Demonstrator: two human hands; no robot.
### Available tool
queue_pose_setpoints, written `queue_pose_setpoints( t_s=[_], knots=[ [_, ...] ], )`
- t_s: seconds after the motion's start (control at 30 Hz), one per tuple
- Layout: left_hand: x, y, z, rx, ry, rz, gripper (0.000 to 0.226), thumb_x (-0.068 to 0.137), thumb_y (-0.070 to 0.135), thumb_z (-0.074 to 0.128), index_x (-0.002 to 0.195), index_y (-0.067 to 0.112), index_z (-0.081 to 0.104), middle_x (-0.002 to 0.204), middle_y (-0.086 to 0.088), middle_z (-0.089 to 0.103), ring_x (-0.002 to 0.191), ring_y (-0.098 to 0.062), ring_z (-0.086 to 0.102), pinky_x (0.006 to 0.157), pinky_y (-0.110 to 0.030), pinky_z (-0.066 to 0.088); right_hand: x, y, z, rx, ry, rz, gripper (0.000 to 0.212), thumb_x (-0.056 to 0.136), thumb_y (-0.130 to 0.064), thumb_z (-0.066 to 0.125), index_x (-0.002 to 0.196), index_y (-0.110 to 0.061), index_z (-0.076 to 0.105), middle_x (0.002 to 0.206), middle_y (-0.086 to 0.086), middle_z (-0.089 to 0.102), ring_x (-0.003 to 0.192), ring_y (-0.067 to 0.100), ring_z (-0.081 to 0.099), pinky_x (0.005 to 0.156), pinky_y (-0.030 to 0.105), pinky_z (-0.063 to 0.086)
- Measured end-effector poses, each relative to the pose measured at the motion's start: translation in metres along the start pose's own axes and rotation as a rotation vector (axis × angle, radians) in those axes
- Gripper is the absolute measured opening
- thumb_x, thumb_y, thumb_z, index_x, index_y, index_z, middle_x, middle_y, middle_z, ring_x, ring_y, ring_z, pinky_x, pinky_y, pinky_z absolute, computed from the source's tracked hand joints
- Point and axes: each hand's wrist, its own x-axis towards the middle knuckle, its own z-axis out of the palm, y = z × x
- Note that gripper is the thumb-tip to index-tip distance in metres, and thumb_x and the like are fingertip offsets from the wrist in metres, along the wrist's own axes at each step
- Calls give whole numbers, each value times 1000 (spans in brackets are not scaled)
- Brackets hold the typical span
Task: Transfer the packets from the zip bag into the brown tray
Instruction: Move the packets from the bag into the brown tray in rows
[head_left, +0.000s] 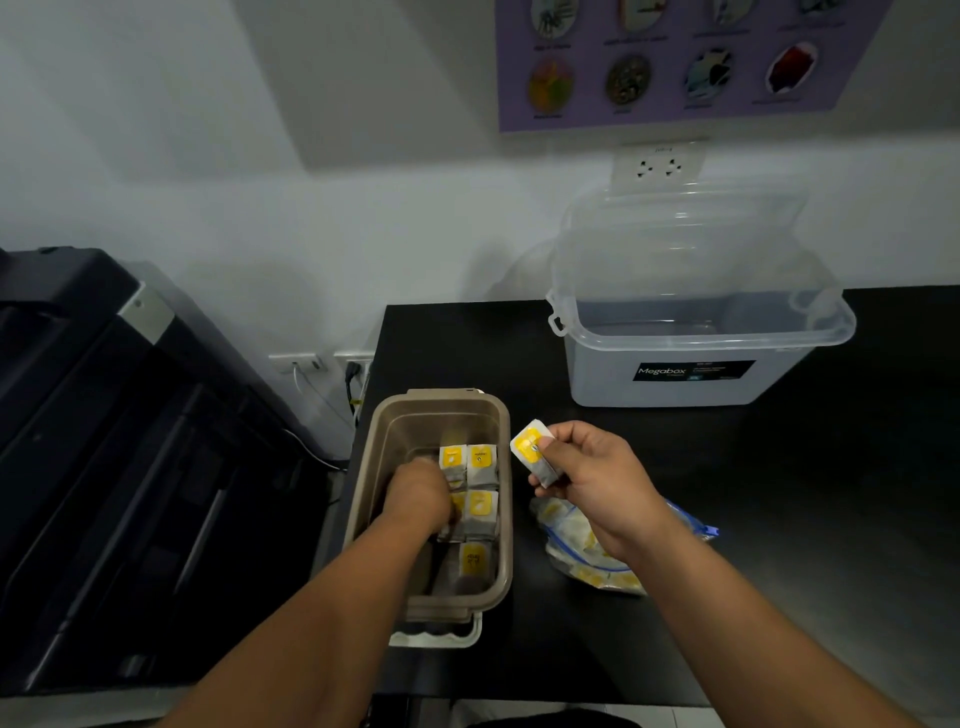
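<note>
Head view: zip bag (582, 551), part full, on counter (779, 493) beneath right wrist. Left hand (423, 493) sunk in brown tray (505, 540) among stacked packets (481, 465), grip impossible to tell. Right hand (587, 475) pinching one packet (531, 451) just outside rim. Risks: dropping short, toppling rows.

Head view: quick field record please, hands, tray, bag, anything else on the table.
tray: brown, several packets inside
left hand: down in the tray, on the packets; grip unclear
right hand: pinches one packet just right of the tray
zip bag: on the table, below the right wrist, more packets inside
clear box: behind, lid open
</note>
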Motion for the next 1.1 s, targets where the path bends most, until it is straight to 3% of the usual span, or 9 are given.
queue_pose_setpoints(
  t_s=[0.2,0.27,0.33,0.4,0.47,0.6,0.77,0.93,1.1],
  knots=[
    [-15,-3,-21,-25,114,33,18,85,18,75,102,14,72,99,-7,73,91,-23,69,79,-34,58,2,-2,5,-107,-75,-17,12,103,-14,61,104,-17,73,88,5,73,68,16,64,60,30,55],
    [-29,-4,-37,-207,231,108,5,91,23,69,94,19,71,93,-1,72,86,-18,67,78,-32,56,5,-3,8,-216,-105,-56,17,103,-12,60,103,-21,74,85,2,71,67,12,61,62,28,53],
    [-47,-3,-55,-492,288,233,10,94,32,67,92,24,71,84,5,70,79,-12,67,77,-31,56,8,-7,10,-395,-140,-98,21,103,-12,60,104,-27,75,84,-6,70,68,5,61,63,22,51],
    [-66,-2,-73,-724,242,367,14,94,38,67,95,26,73,79,6,71,75,-10,68,76,-30,58,12,-12,15,-562,-184,-145,23,101,-13,63,112,-30,74,86,-10,68,72,3,63,64,19,49],
    [-77,-2,-82,-803,164,463,12,90,37,73,96,27,75,82,4,75,78,-8,72,78,-29,59,17,-15,21,-659,-201,-194,30,96,-14,70,122,-30,68,89,-8,65,77,4,64,66,21,48],
    [-84,-4,-81,-751,124,449,16,83,31,81,96,26,74,84,5,77,81,-7,73,83,-30,59,24,-21,31,-677,-233,-202,45,90,-10,76,125,-30,54,100,4,70,76,9,64,65,22,49],
    [-88,-10,-77,-763,136,466,15,85,40,77,94,28,75,86,0,76,83,-18,72,79,-38,59,27,-22,36,-681,-249,-223,55,90,-8,74,135,-26,48,100,2,70,78,8,65,67,23,50],
    [-86,-14,-70,-661,211,445,8,87,27,77,94,26,73,83,0,75,80,-17,71,79,-34,60,28,-23,38,-709,-240,-242,60,91,-14,77,141,-26,46,101,-3,66,77,5,62,66,20,48],
    [-58,-11,-51,-543,243,172,8,88,22,76,84,25,70,89,0,73,86,-17,69,81,-31,57,28,-12,32,-989,25,-390,46,93,-24,73,136,-26,55,120,-6,56,105,14,61,89,30,55]
  ],
)
